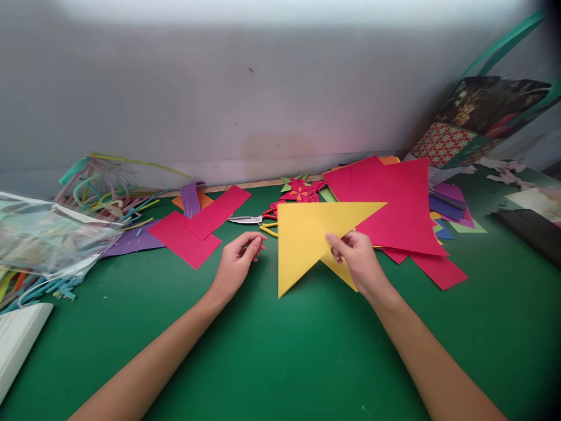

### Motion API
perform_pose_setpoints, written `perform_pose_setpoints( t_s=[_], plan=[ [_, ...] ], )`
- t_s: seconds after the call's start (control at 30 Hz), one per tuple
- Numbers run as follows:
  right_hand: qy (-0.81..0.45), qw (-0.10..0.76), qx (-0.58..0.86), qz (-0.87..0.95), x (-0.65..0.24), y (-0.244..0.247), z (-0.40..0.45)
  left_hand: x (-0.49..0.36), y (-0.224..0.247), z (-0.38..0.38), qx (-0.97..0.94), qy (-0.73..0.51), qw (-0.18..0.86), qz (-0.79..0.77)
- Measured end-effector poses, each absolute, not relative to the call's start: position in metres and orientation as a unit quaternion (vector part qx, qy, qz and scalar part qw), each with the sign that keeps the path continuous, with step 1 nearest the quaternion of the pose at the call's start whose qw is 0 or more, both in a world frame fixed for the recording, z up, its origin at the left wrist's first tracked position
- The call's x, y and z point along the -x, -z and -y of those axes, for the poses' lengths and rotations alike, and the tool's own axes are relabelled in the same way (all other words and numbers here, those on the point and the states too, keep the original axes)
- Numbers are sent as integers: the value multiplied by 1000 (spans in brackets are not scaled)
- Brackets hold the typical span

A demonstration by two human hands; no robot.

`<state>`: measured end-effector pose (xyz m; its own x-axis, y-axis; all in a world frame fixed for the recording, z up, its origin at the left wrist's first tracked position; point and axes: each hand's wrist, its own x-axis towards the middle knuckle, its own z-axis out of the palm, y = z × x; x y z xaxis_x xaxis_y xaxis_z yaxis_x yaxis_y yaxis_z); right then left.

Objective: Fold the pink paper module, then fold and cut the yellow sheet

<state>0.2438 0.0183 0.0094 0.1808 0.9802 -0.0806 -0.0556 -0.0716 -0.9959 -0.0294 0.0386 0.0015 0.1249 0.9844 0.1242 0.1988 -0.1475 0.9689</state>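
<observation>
My right hand (360,261) pinches a yellow folded paper triangle (302,240) by its slanted edge, thumb in front, and holds it up above the table. A second yellow flap (340,272) shows behind it, below the slanted edge. My left hand (236,261) is a little left of the paper, apart from it, with fingers curled in toward the thumb and nothing seen in them. Behind the paper lie scissors (246,220) with red handles, partly hidden. Next to them is a yellow-handled tool (268,229), its handles partly covered by the triangle.
Red paper sheets (394,199) are piled at the back right, with red strips (219,211) at the back left. Red-and-green paper shapes (300,190) lie near the wall. Pipe cleaners (96,193) and a clear plastic bag (56,234) occupy the left. A patterned bag (464,137) stands far right on the green table (280,362).
</observation>
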Motion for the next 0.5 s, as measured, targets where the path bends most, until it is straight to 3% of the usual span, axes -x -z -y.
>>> perform_pose_setpoints(
  t_s=[0.17,0.3,0.5],
  plan=[
    [-538,659,483,208,-265,-8,-28,12,-8,-80,-820,-313,201,-436],
    [-554,658,476,183,-265,2,-30,-12,-5,-107,-897,-171,22,-406],
    [-557,654,473,195,-261,9,-32,-25,-6,-118,-939,-53,-98,-327]
  ],
)
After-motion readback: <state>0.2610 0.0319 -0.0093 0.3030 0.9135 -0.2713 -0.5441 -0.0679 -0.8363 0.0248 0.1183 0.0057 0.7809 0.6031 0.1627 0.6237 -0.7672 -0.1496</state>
